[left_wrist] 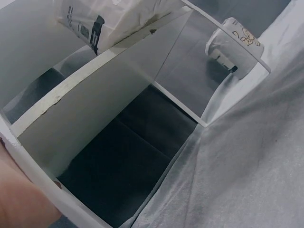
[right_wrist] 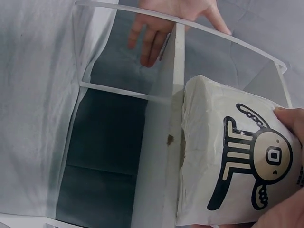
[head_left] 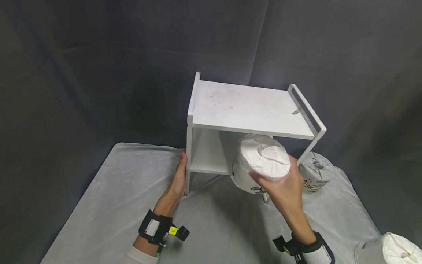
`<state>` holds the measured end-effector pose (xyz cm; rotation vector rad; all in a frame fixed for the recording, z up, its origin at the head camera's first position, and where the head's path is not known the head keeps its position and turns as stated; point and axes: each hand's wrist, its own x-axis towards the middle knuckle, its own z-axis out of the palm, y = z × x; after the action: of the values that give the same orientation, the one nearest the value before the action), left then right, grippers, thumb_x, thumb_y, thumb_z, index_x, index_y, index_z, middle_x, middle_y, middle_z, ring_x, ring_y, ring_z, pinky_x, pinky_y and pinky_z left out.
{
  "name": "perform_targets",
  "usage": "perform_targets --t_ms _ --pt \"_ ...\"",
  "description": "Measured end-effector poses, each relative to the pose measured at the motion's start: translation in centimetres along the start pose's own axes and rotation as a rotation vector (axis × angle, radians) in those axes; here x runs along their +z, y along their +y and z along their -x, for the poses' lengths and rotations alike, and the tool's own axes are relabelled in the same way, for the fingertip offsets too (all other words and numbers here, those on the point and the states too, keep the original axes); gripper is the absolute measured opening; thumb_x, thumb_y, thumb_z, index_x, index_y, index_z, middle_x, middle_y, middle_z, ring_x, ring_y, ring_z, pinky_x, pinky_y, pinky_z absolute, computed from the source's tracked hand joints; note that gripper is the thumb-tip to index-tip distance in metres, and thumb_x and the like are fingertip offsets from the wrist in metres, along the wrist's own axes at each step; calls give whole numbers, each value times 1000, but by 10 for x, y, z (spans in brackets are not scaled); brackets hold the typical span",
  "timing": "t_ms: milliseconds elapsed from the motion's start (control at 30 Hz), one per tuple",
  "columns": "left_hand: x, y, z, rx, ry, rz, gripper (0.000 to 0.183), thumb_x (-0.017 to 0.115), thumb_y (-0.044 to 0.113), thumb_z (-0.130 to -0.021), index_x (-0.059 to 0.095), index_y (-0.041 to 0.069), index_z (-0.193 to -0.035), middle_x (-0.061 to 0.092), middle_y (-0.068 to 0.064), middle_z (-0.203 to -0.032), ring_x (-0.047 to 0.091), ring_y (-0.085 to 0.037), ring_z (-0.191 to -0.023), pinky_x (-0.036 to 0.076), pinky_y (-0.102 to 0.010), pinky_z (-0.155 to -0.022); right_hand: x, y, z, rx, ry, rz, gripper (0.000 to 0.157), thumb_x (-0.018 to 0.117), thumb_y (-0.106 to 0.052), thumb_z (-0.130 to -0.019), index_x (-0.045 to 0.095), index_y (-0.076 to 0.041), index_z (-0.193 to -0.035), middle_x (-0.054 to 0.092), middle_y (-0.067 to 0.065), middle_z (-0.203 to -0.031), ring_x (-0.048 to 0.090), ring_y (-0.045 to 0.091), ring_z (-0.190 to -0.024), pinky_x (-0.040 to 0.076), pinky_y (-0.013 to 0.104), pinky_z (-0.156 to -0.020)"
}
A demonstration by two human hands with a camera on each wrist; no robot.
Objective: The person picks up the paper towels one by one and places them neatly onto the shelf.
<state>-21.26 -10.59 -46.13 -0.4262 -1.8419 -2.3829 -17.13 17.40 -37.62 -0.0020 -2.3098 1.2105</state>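
Note:
A white two-tier shelf (head_left: pixel 244 106) with side frames stands on the cloth-covered table. My right hand (head_left: pixel 283 187) grips a wrapped toilet paper roll (head_left: pixel 252 161) from its right side. This roll is tilted at the front of the lower tier, below the top board, its base by the lower board (right_wrist: pixel 173 142) in the right wrist view. A printed cartoon dog shows on its wrapper. My left hand (head_left: pixel 178 179) rests along the shelf's left side frame, fingers extended; the right wrist view shows those fingers (right_wrist: pixel 151 47) through the frame.
Another wrapped roll (head_left: pixel 315 172) stands on the table just right of the shelf. A further roll (head_left: pixel 400 249) is at the lower right corner of the head view. Grey cloth (head_left: pixel 224 223) covers the table; a dark curtain (head_left: pixel 132 73) hangs behind.

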Motion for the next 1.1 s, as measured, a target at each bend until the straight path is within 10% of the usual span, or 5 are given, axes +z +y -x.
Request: perform_targets --t_ms 1100 --pt "2 -3 -1 17 23 5 95 20 67 -110 -14 -3 -165 -19 -21 -175 -22 -37 -160 -15 -57 -127 31 -2 -24 -33 -54 -54 92 102 -29 -65 57 0 -140 68 19 -129 65 33 -119 50 51 -96"
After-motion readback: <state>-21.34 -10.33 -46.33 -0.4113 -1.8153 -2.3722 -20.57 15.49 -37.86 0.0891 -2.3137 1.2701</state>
